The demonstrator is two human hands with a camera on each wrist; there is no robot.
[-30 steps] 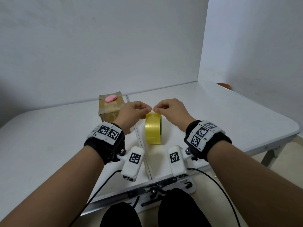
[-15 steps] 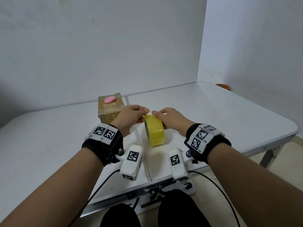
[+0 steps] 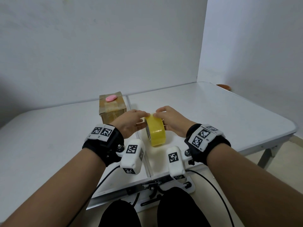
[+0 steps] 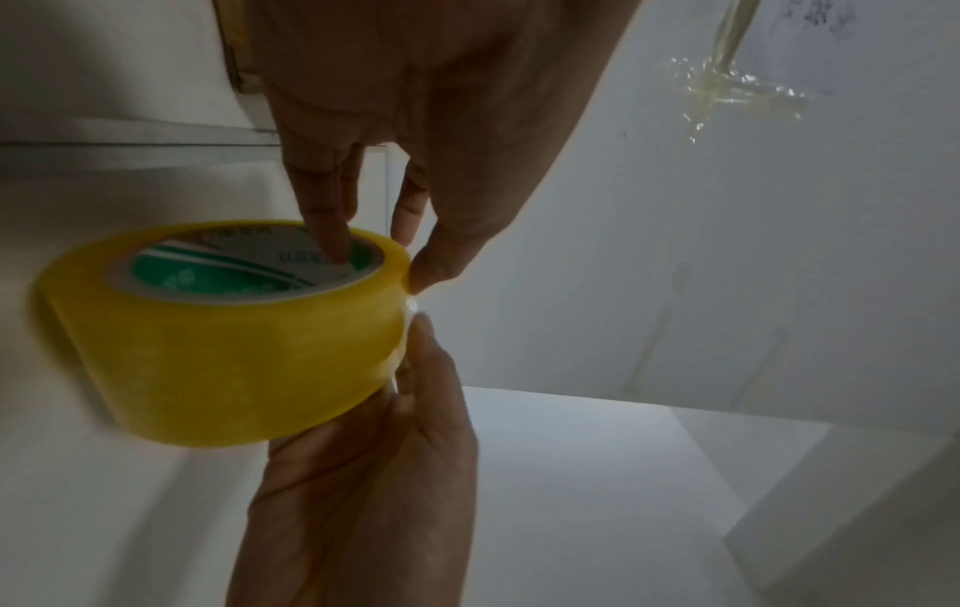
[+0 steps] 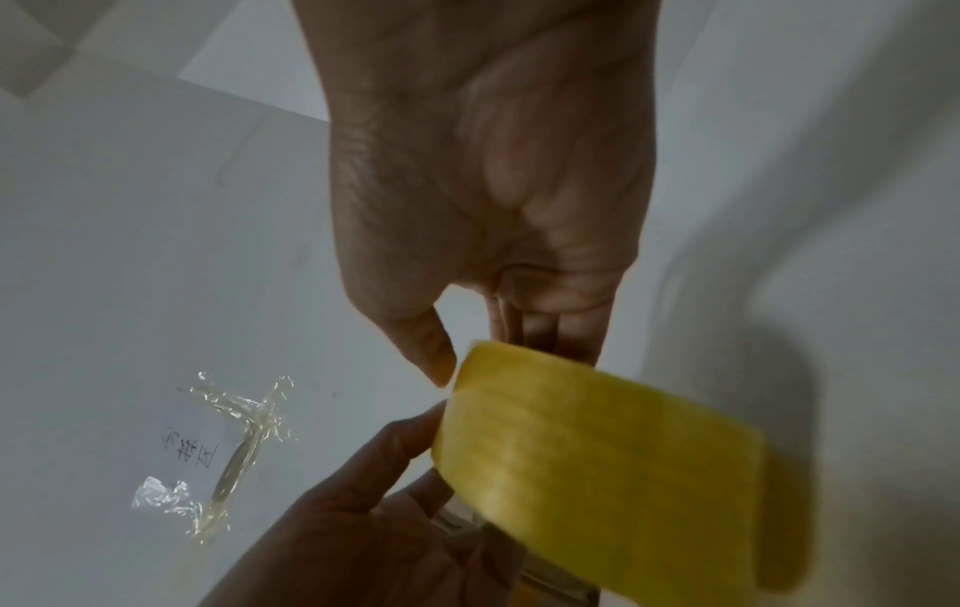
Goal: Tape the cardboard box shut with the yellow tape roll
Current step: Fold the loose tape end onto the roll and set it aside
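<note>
The yellow tape roll (image 3: 155, 131) stands on edge near the table's front middle, tilted, between both hands. My left hand (image 3: 144, 117) holds it with a finger inside the core (image 4: 332, 242) and the thumb on the outer rim. My right hand (image 3: 158, 114) pinches the roll's top edge, thumb (image 5: 436, 361) in front and fingers behind it. The roll (image 5: 597, 451) is blurred in the right wrist view. The cardboard box (image 3: 112, 110) sits behind the left hand with glossy tape over its top and a pink oval thing (image 3: 111, 97) on it.
The white folding table (image 3: 213, 120) has a seam down its middle and a rounded right edge. An orange-brown bowl (image 3: 223, 86) shows beyond the far right corner. Crumpled clear tape (image 5: 233, 443) holds a paper note on the wall.
The roll has turned and tilted between the hands, its face now towards the left. Both hands have sunk slightly, and the right hand's fingers now reach round behind the roll.
</note>
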